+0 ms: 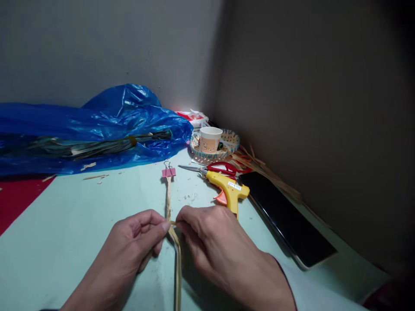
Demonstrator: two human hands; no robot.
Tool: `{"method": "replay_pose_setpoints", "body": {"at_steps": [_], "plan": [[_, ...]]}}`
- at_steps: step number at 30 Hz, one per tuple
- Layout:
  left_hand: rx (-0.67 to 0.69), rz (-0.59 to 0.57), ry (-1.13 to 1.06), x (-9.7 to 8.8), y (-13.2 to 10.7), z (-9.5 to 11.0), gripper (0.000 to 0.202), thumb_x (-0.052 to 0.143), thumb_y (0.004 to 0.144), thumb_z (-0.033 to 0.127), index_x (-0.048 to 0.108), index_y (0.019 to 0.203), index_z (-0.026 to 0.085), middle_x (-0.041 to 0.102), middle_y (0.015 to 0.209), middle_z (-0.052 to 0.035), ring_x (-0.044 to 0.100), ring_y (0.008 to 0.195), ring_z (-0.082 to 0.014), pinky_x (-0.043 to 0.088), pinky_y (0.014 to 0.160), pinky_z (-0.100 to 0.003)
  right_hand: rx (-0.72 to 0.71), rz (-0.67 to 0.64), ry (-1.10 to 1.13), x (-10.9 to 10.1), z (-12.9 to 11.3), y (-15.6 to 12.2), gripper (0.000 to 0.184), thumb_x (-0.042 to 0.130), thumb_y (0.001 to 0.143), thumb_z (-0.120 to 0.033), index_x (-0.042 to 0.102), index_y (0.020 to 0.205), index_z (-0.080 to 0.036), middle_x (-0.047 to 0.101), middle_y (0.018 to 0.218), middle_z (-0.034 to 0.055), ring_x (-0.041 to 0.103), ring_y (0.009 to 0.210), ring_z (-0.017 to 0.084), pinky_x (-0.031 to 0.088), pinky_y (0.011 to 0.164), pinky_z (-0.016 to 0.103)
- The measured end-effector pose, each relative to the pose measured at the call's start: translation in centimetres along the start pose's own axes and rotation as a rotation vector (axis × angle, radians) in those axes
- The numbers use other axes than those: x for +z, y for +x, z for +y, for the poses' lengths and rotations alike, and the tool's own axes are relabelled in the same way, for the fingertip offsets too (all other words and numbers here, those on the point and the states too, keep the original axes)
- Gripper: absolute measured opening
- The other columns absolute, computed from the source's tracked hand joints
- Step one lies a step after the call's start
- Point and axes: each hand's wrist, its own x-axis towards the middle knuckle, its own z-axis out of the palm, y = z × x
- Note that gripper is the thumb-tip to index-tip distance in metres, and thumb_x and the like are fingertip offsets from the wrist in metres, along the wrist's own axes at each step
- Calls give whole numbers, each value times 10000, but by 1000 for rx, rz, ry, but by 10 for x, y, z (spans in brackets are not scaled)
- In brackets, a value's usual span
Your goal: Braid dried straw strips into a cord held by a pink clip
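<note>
A narrow braid of pale straw strips [168, 196] runs toward me down the table from a pink binder clip [169, 172], which grips its far end. My left hand [139, 239] pinches the braid at its near end between thumb and fingers. Just to the right, my right hand [210, 242] is closed with fingertips pinching a strip that sticks out sideways from the same spot. Loose straw strands [177, 268] hang from the braid between the hands down to the bottom edge. The right hand's fingertips are partly hidden.
A yellow glue gun [231, 186] and red-handled scissors [223, 167] lie beyond my right hand, beside a black phone [288, 220]. Farther back, a paper cup [210, 140] stands in a woven tray [234, 137]. A blue plastic bag [123, 106] with dark strips lies back left.
</note>
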Motion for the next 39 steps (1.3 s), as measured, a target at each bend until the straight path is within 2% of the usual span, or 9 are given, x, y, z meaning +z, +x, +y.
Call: {"method": "replay_pose_setpoints", "body": {"at_steps": [4,6,11,15,17,21,25,28,39], "plan": [[81,-23,-39,-1,2,-1,269,695,714,403,620,608,167,598,585,20,492,590,-116,350,588,-225,-37,86,-52,10,-6,-8,124,475,863,-173,523,750,-192,569,657,17,464,533,131,290,501,250],[64,-44,-80,0,1,-1,253,694,718,396,637,640,162,588,594,23,482,582,-111,338,576,-222,-135,135,-116,18,-3,-9,113,466,851,-163,550,779,-183,579,647,24,464,505,145,261,467,272],[63,-11,-136,3,-6,-3,274,662,766,429,662,693,164,375,438,95,241,444,-57,174,467,-200,-533,351,-303,40,7,-4,194,418,845,-69,608,860,-104,604,639,45,511,494,168,246,431,312],[64,-22,-230,4,-7,-1,232,731,711,390,670,698,167,576,569,40,429,513,-74,300,497,-185,-671,507,-378,40,3,-2,266,390,867,-66,630,760,-104,599,600,53,506,496,173,243,433,319],[60,-34,-250,4,-6,1,206,760,683,353,673,712,169,647,647,14,537,617,-113,382,567,-201,-597,491,-292,29,0,-3,271,431,890,-155,626,703,-129,596,592,43,513,524,174,286,481,317],[22,-48,-282,4,-7,3,214,742,712,365,681,767,167,704,702,-9,587,664,-133,422,612,-218,-204,363,85,1,1,1,234,479,925,-251,650,792,-163,656,740,35,583,699,165,389,662,304],[24,-94,-344,4,-7,0,209,754,710,334,671,815,173,725,718,-16,634,690,-145,460,659,-232,-25,-56,515,2,10,12,218,468,945,-317,613,875,-171,671,814,39,618,777,155,426,699,262],[66,-150,-352,1,-4,-4,215,747,720,305,648,855,170,708,664,-4,637,635,-142,465,643,-242,37,-260,775,15,14,17,246,416,961,-331,553,836,-169,593,659,-8,565,576,105,419,616,231],[132,-92,-138,1,-11,-2,297,619,822,368,447,1031,245,721,758,10,635,754,-169,440,707,-274,6,-106,574,14,12,16,291,457,926,-211,567,662,-158,495,584,-41,425,560,71,305,556,203]]}}
